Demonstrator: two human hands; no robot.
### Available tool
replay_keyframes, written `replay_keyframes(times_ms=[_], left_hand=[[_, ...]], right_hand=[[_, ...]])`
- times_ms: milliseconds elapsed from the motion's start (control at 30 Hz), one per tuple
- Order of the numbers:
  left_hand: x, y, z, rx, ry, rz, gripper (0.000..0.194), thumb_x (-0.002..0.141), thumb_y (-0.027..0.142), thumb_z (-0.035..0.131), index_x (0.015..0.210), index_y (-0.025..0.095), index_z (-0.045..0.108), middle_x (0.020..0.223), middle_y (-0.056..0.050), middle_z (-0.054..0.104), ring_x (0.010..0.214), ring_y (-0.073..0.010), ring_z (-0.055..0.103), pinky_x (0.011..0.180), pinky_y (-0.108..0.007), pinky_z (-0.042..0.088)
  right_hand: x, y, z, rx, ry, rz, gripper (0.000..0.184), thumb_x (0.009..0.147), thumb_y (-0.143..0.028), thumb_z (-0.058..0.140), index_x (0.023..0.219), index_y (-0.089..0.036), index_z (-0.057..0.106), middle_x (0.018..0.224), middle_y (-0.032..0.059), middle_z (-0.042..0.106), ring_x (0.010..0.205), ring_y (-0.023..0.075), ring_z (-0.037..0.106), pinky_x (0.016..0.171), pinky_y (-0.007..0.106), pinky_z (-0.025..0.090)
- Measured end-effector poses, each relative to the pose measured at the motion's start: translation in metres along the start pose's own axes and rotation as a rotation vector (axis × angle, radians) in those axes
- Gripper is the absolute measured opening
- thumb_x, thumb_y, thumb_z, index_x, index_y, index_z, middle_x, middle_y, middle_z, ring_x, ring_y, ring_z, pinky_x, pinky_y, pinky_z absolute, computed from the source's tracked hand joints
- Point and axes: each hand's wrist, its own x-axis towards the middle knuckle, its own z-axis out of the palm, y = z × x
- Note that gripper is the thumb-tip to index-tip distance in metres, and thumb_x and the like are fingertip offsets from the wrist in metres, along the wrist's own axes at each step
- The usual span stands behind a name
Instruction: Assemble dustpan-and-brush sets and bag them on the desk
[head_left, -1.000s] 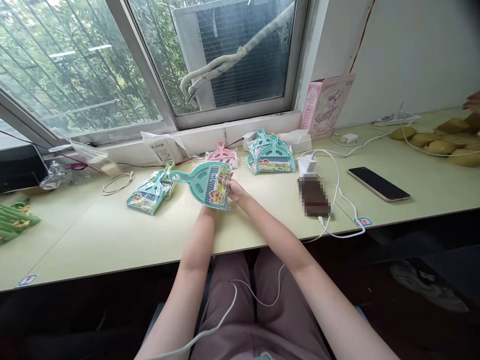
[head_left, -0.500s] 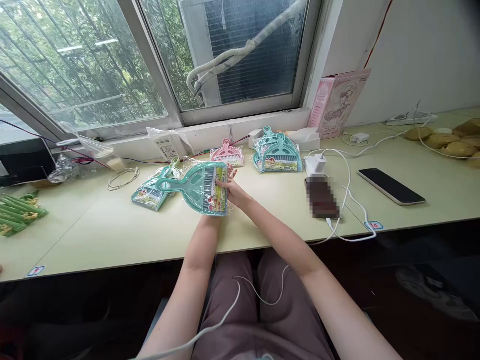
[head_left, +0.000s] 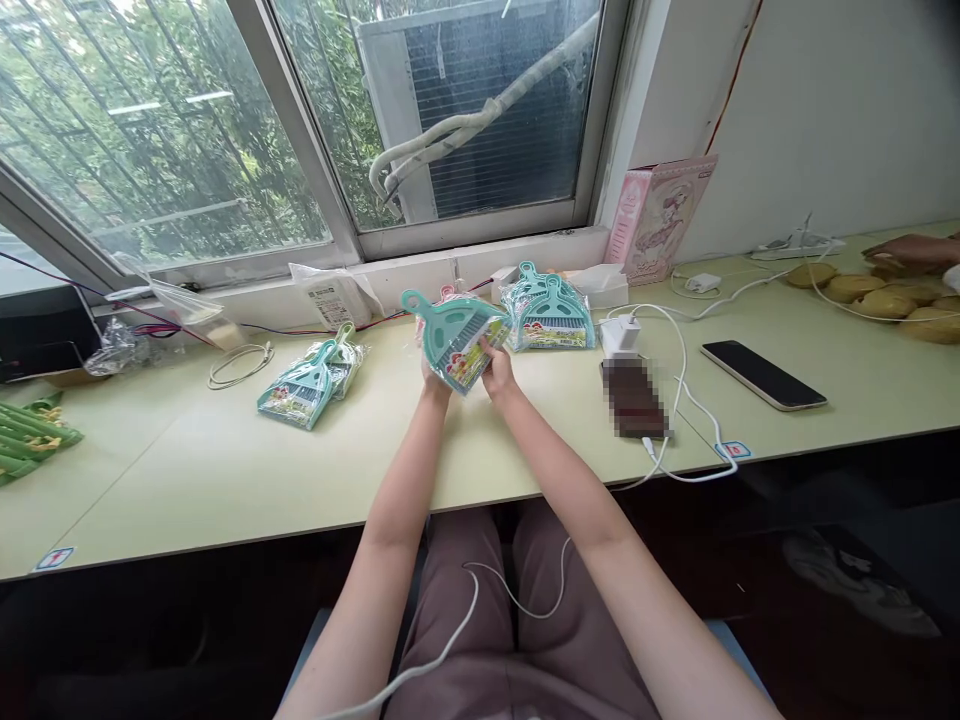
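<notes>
A teal dustpan and brush set (head_left: 459, 335) in clear plastic wrap is held up over the table, its handle pointing to the upper left. My right hand (head_left: 497, 372) grips the lower right edge, thumb on the printed label. Behind the lower left side is my left hand (head_left: 436, 378), against the set, with most fingers hidden. A pink dustpan set (head_left: 448, 292) sits mostly hidden behind the held one. To the right lies a group of teal dustpan sets (head_left: 553, 318). More wrapped sets (head_left: 301, 385), teal and a paler green, lie to the left.
A phone (head_left: 763, 375), a white charger (head_left: 620, 333) and a blurred dark device (head_left: 636, 398) with white cables lie on the right. A pink box (head_left: 660, 222) stands by the wall. Another person's hand (head_left: 915, 250) is over brownish items at far right. Green bundles (head_left: 34, 435) lie far left.
The held dustpan set has turned from lying sideways to handle up-left, and moved right and slightly up. Another person's hand has come into view at far right.
</notes>
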Motion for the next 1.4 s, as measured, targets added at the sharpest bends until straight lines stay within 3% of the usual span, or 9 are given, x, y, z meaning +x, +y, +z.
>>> replay_keyframes(times_ms=[67, 133, 233, 300, 500, 633, 800, 1000, 1400], left_hand=[[0.004, -0.004, -0.001, -0.109, -0.058, 0.007, 0.065, 0.086, 0.069, 0.045, 0.125, 0.020, 0.061, 0.128, -0.011, 0.065, 0.125, -0.0278, 0.057, 0.099, -0.042, 0.051], [0.006, -0.011, -0.001, -0.106, -0.105, -0.018, 0.066, 0.079, 0.069, 0.057, 0.123, 0.020, 0.062, 0.122, -0.010, 0.067, 0.119, -0.0284, 0.061, 0.093, -0.041, 0.053], [0.007, -0.025, 0.002, 0.026, -0.088, -0.069, 0.057, 0.065, 0.048, 0.081, 0.111, 0.018, 0.064, 0.105, -0.008, 0.072, 0.100, -0.0242, 0.067, 0.080, -0.031, 0.054], [0.007, -0.033, 0.004, 0.096, -0.046, -0.088, 0.052, 0.060, 0.037, 0.086, 0.103, 0.016, 0.065, 0.096, -0.005, 0.071, 0.088, -0.0195, 0.067, 0.073, -0.026, 0.052], [0.005, -0.038, 0.002, 0.183, -0.083, -0.134, 0.053, 0.059, 0.035, 0.086, 0.103, 0.017, 0.063, 0.093, -0.004, 0.069, 0.078, -0.0166, 0.065, 0.066, -0.026, 0.051], [0.006, -0.038, -0.001, 0.177, -0.097, -0.142, 0.056, 0.056, 0.033, 0.086, 0.103, 0.016, 0.060, 0.095, -0.006, 0.068, 0.079, -0.0174, 0.065, 0.067, -0.029, 0.052], [0.009, -0.039, -0.003, 0.182, -0.091, -0.095, 0.056, 0.056, 0.031, 0.086, 0.102, 0.016, 0.059, 0.096, -0.006, 0.068, 0.082, -0.0180, 0.065, 0.069, -0.029, 0.053], [0.004, -0.034, -0.001, 0.260, -0.139, -0.183, 0.059, 0.057, 0.032, 0.084, 0.107, 0.016, 0.056, 0.095, -0.006, 0.068, 0.074, -0.0168, 0.064, 0.064, -0.030, 0.054], [0.005, -0.035, -0.005, 0.235, -0.093, -0.085, 0.055, 0.059, 0.028, 0.083, 0.108, 0.016, 0.062, 0.098, -0.006, 0.069, 0.081, -0.0174, 0.065, 0.069, -0.028, 0.054]], right_hand=[[0.011, -0.010, -0.009, 0.071, 0.112, -0.083, 0.018, 0.084, -0.006, 0.057, 0.098, -0.015, 0.064, 0.073, -0.0036, 0.071, 0.070, 0.0101, 0.067, 0.073, 0.022, 0.057], [0.020, -0.018, -0.016, 0.097, 0.188, -0.118, 0.018, 0.085, -0.007, 0.057, 0.100, -0.015, 0.063, 0.074, -0.0032, 0.071, 0.071, 0.0092, 0.067, 0.073, 0.021, 0.056], [0.027, -0.023, -0.025, 0.072, 0.182, -0.118, 0.019, 0.085, -0.007, 0.057, 0.101, -0.015, 0.062, 0.078, -0.0022, 0.071, 0.072, 0.0099, 0.068, 0.075, 0.023, 0.057], [0.031, -0.022, -0.028, 0.062, 0.173, -0.112, 0.023, 0.084, -0.004, 0.053, 0.102, -0.015, 0.062, 0.079, -0.0020, 0.072, 0.073, 0.0102, 0.068, 0.076, 0.024, 0.058], [0.040, -0.017, -0.039, 0.061, 0.264, -0.081, 0.016, 0.085, -0.006, 0.055, 0.095, -0.015, 0.062, 0.080, -0.0020, 0.071, 0.074, 0.0106, 0.068, 0.075, 0.024, 0.058], [0.044, -0.018, -0.042, 0.045, 0.224, -0.057, 0.012, 0.084, -0.007, 0.060, 0.092, -0.016, 0.061, 0.078, -0.0023, 0.071, 0.074, 0.0110, 0.068, 0.075, 0.024, 0.059], [0.042, -0.021, -0.041, 0.001, 0.176, -0.099, 0.021, 0.083, -0.002, 0.056, 0.096, -0.016, 0.062, 0.079, -0.0024, 0.072, 0.075, 0.0107, 0.069, 0.076, 0.024, 0.059], [0.041, -0.025, -0.039, 0.004, 0.241, -0.066, 0.016, 0.081, -0.005, 0.063, 0.092, -0.016, 0.060, 0.075, -0.0031, 0.069, 0.069, 0.0109, 0.068, 0.069, 0.025, 0.060], [0.031, -0.021, -0.030, -0.003, 0.253, -0.112, 0.023, 0.082, -0.005, 0.058, 0.102, -0.017, 0.062, 0.080, -0.0023, 0.072, 0.076, 0.0111, 0.069, 0.077, 0.025, 0.059]])
